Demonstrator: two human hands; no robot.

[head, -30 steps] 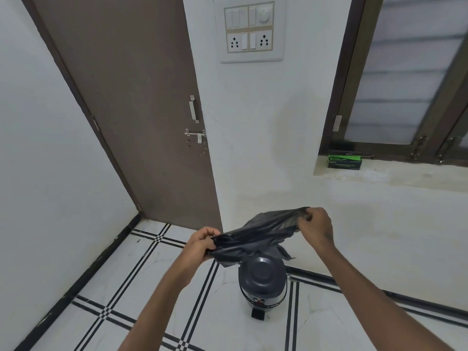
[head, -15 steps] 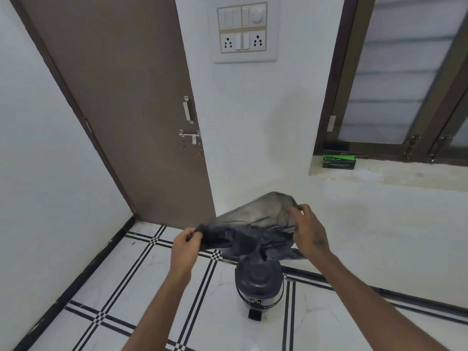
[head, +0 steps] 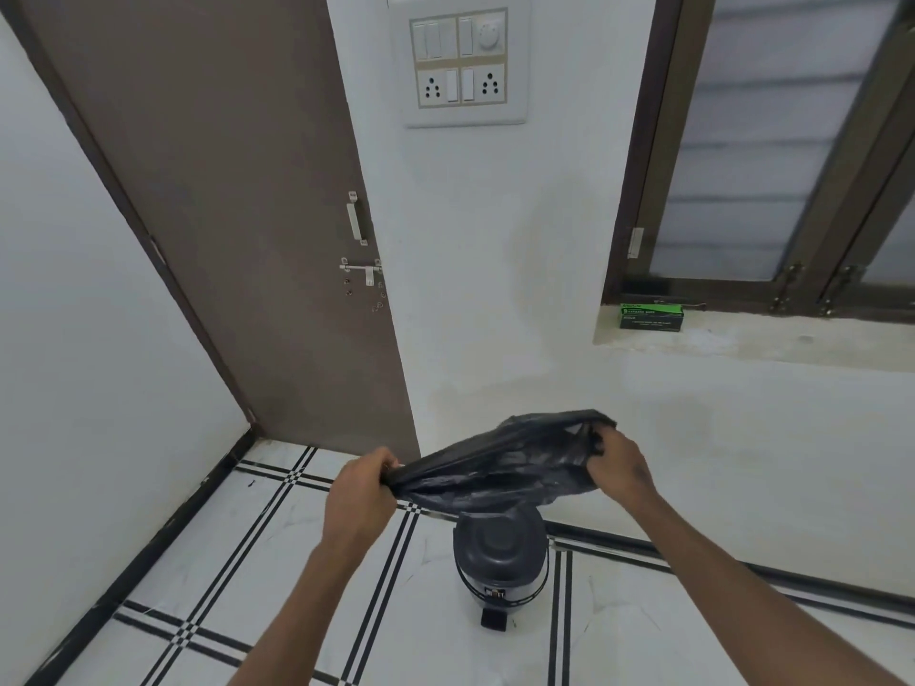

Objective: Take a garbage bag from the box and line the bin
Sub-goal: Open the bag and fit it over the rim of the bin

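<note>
A black garbage bag (head: 500, 465) is stretched in the air between both hands, crumpled and sagging in the middle. My left hand (head: 364, 492) pinches its lower left end. My right hand (head: 616, 460) grips its upper right end, fingers tucked into the folds. Directly below the bag stands a small dark grey pedal bin (head: 500, 557) on the floor, its lid shut and its foot pedal facing me. The green and black garbage bag box (head: 651, 316) lies on the window sill at the right.
A brown door (head: 213, 200) with a latch fills the left back. A switch panel (head: 463, 61) hangs on the white wall. The window sill (head: 772, 344) juts out at the right. White floor tiles with black lines surround the bin.
Both hands have pulled the bag out wider, the right end rising and the left end dropping. The bag's puffed-up top has flattened.
</note>
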